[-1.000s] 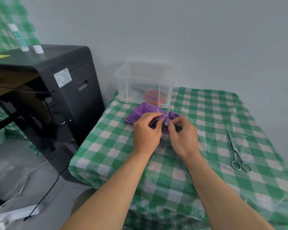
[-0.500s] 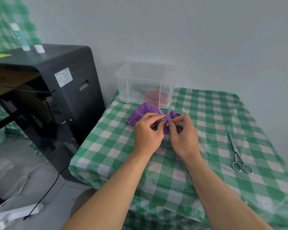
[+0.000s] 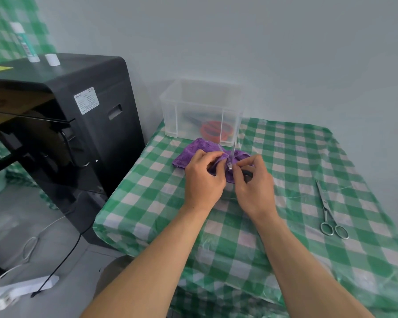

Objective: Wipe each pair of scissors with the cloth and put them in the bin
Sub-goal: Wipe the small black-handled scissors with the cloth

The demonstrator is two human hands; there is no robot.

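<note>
Both hands barely shift: left hand (image 3: 202, 180) pinches the cloth (image 3: 189, 154) round a blade, right hand (image 3: 254, 187) holds the black-handled scissors (image 3: 248, 173). Room lies rightward on the tabletop (image 3: 285, 168).

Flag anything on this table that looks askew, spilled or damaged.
Nothing stands out: left hand and right hand wipe black-handled scissors with the purple cloth, the bin stands upright, silver scissors lie flat.

The cloth (image 3: 189, 154) is purple. The tablecloth (image 3: 285, 161) is green-and-white check. The bin (image 3: 170, 106) is clear, with orange handles (image 3: 213, 130) inside. The loose scissors (image 3: 326, 207) are silver; the machine (image 3: 115, 125) is black.
</note>
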